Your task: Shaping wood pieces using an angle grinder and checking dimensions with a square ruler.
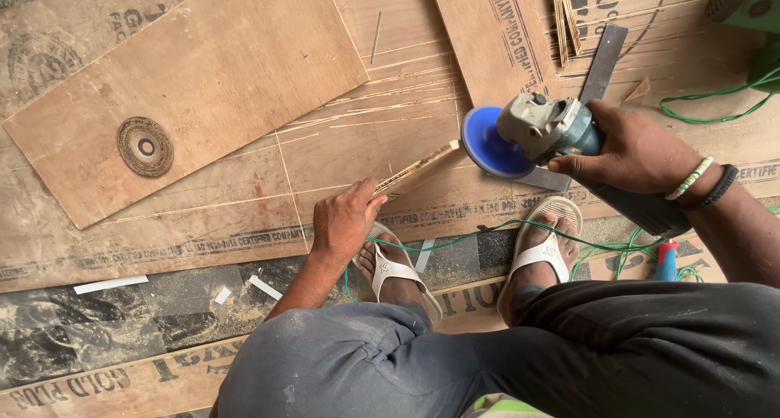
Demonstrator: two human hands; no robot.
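Note:
My right hand [638, 151] grips an angle grinder [540, 129] with a blue disc [490, 144] facing left. My left hand [345, 219] pinches one end of a thin wooden strip [416, 168]. The strip's far end points toward the blue disc, just short of it. Both hands hover over plywood sheets on the floor, in front of my feet in white sandals [543, 243].
A brown plywood board [203, 77] lies at the left with a worn round disc [145, 147] on it. A metal ruler [603, 63] lies behind the grinder. Green cord [715, 109] loops at the right and across my feet. A red-and-blue tool handle [666, 259] rests by my right foot.

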